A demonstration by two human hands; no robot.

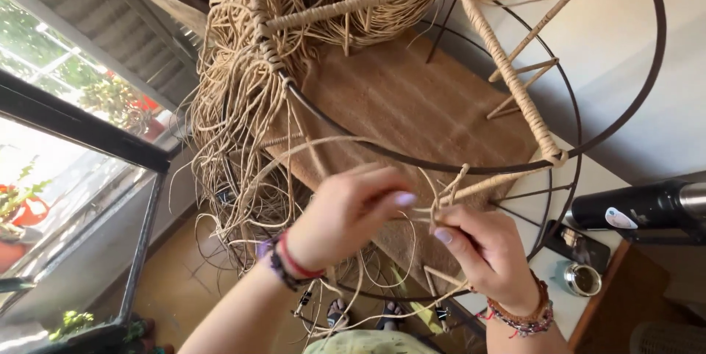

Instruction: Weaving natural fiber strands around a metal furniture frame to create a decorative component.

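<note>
While both arms rise from the bottom of the frame, the 2 hands meet just below its centre, working at pale cord strands (441,196). The left hand (346,214) comes up from the lower left with its wrist bent, fingers curled over and pinching a strand, its painted thumbnail turned toward the other hand. The right hand (482,251) sits just beside it at lower right, thumb and forefinger clamped on a short bundle of the same cord where it knots near the frame. Beaded bracelets (522,317) ring the right wrist, and dark and red bands (290,262) ring the left.

Those strands hang from a large round black metal frame (412,159) that fills the upper middle of the picture, with cord-wrapped spokes (515,82) crossing it. A thick tangle of loose cord (235,82) drapes down at upper left. Behind the frame lies a brown mat (412,104). At the right edge a dark metal bottle (640,207) lies on a white table (596,177), near a small round tin (583,279). A window with plants (66,82) shows at far left.
</note>
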